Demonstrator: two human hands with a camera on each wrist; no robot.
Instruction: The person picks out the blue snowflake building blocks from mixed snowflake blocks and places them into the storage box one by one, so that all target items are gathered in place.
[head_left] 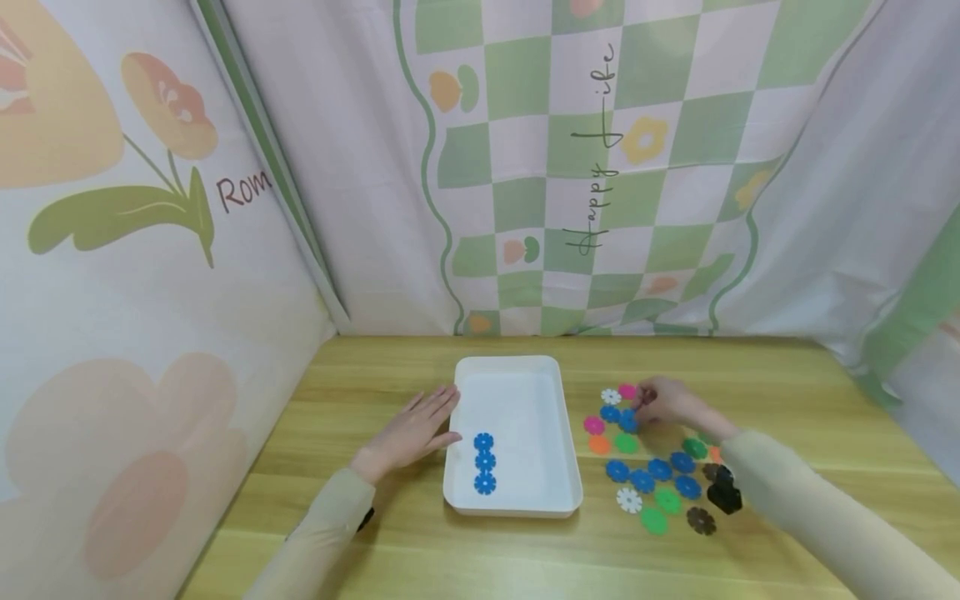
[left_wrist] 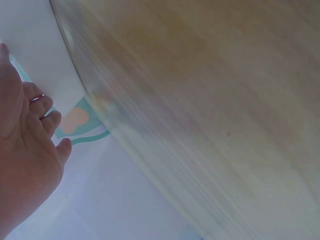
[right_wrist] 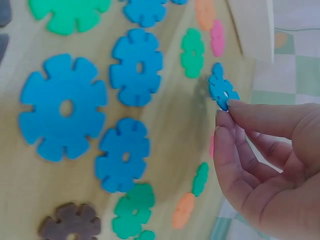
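Note:
My left hand lies with straight fingers along the left rim of a white tray. In the left wrist view, its fingers reach past the tray's side. Inside the tray, three blue snowflake discs form a column near the left wall. To the right of the tray, my right hand pinches a blue snowflake disc between thumb and forefinger. Another blue disc lies just left of it, overlapping it in the right wrist view.
Nearer the front, more blue discs lie scattered with green, white and brown ones. Pink and orange discs lie close to the tray's right side. A patterned curtain hangs behind the wooden table.

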